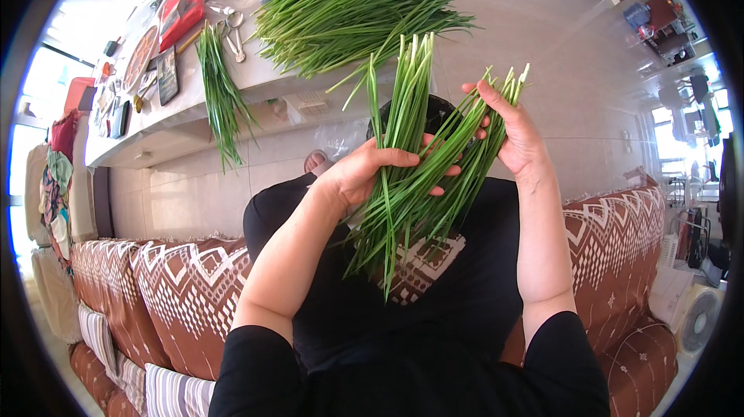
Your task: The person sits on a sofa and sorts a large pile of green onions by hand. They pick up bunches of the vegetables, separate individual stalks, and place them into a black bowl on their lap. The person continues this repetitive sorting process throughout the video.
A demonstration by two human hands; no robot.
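Note:
My left hand (378, 170) grips a bunch of green garlic chives (407, 103), its thumb across the stalks and the pale cut ends pointing up. Beside it, my right hand (508, 126) holds a second, smaller bunch of chives (471, 144) between thumb and fingers. The leaves of both bunches cross and hang over my lap. A large pile of chives (354, 16) lies on the table (192, 138) ahead. Farther left, a small bunch of chives (221, 91) hangs over the table's edge. Behind the held bunches is a dark round container (442, 108), partly hidden.
Spoons (235, 33), a red bag (183, 13), a phone (168, 77) and a round tray (141, 56) are on the table. Clear plastic (346, 138) lies below its edge. A sofa with a brown patterned cover (186, 283) is around me, and a fan (699, 321) stands at the right.

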